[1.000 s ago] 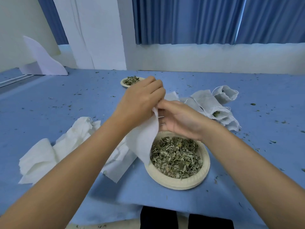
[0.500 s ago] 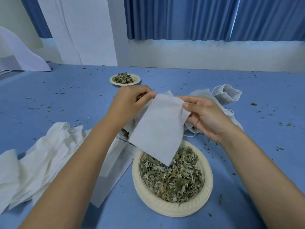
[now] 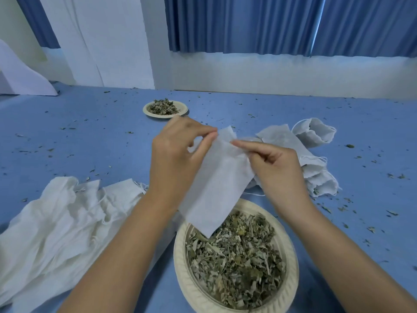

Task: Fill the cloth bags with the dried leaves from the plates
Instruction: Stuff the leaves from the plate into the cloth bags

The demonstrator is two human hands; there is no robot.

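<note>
A flat white cloth bag [image 3: 216, 184] hangs above a cream paper plate [image 3: 291, 288] heaped with dried leaves [image 3: 234, 260] at the near edge. My left hand [image 3: 178, 154] pinches the bag's top left corner. My right hand [image 3: 270, 163] pinches its top edge just to the right. The bag's lower corner dangles over the plate's far rim. A second, smaller plate of leaves [image 3: 165, 108] sits farther back on the blue table.
A heap of white cloth bags [image 3: 58, 227] lies at the left. Another cluster of bags [image 3: 313, 154], some with leaves inside, lies behind my right hand. Leaf crumbs litter the blue tabletop [image 3: 90, 141]. A white wall and blue curtains stand beyond.
The bag went from bunched in my hands to held up and spread out flat; now both hands have drawn close together at its top edge.
</note>
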